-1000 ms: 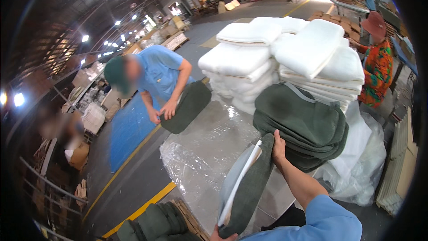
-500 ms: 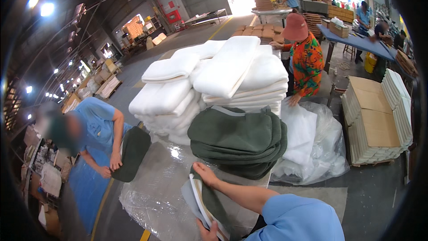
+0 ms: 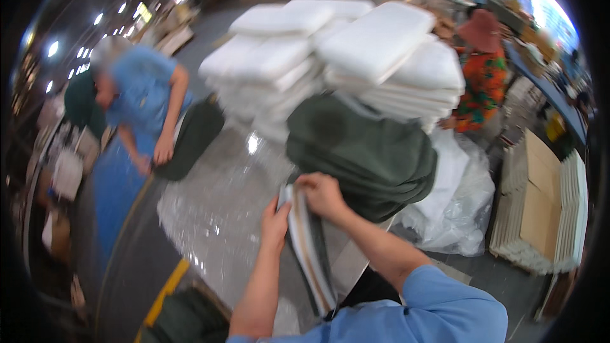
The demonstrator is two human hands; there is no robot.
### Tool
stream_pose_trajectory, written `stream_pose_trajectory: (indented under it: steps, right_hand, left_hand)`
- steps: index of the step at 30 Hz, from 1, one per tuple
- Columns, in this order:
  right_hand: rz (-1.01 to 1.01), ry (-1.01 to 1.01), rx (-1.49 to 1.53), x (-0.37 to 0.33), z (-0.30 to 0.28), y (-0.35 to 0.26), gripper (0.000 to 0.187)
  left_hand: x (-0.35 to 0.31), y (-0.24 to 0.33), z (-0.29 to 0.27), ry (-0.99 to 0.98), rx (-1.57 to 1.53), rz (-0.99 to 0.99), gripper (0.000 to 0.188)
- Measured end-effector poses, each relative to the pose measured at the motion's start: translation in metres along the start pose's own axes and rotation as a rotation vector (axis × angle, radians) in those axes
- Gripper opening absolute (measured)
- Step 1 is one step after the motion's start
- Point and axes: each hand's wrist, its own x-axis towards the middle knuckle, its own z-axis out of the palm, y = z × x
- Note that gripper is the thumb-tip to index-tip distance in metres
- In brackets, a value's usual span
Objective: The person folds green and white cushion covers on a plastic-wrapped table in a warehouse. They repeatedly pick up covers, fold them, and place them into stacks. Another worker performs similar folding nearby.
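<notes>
1. Fingers (image 3: 307,181) of the right hand (image 3: 324,195), in the head view, are drawn together on the far end of the pad (image 3: 309,251).
2. Left hand (image 3: 276,223): it grips the pad's left edge near that same end, thumb on the side facing up; its other fingers are partly hidden.
3. This pad is dark green with a white edge and a tan strip. It slants from the two hands toward the person's body, at the near side of the table (image 3: 216,209), which has clear plastic over it.
4. Just beyond the pad and to its right lies a green pile (image 3: 362,152); behind that rises a white stack (image 3: 273,57).
5. On the left, a co-worker (image 3: 143,86) in blue has both hands at a second pad (image 3: 197,140), also green.
6. Far right, a person (image 3: 483,82) in a red hat stands beside the white stack. Nearer, a plastic bag (image 3: 467,209) bulges beside the table.
</notes>
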Motion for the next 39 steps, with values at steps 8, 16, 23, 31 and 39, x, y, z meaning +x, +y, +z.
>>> stream_pose_trajectory:
  steps: [8, 16, 23, 31, 39]
  right_hand:
    - [0.260, -0.119, 0.114, -0.002, -0.009, -0.003, 0.025]
    - [0.266, -0.243, -0.088, 0.009, -0.014, -0.006, 0.024]
    - [0.032, -0.478, -0.364, 0.017, -0.028, -0.005, 0.039]
    - [-0.254, -0.561, -0.544, 0.006, -0.020, -0.016, 0.033]
    - [-0.325, -0.658, -0.550, -0.010, -0.005, -0.027, 0.031]
  left_hand:
    - [0.018, 0.013, -0.003, 0.032, -0.097, -0.077, 0.034]
    - [0.051, 0.022, 0.004, -0.113, 0.406, 0.315, 0.037]
    - [0.070, 0.013, 0.013, -0.302, 0.186, 0.107, 0.027]
    - [0.061, -0.019, 0.016, -0.227, -0.204, 0.126, 0.019]
    - [0.046, -0.026, -0.009, -0.259, -0.247, 0.232, 0.021]
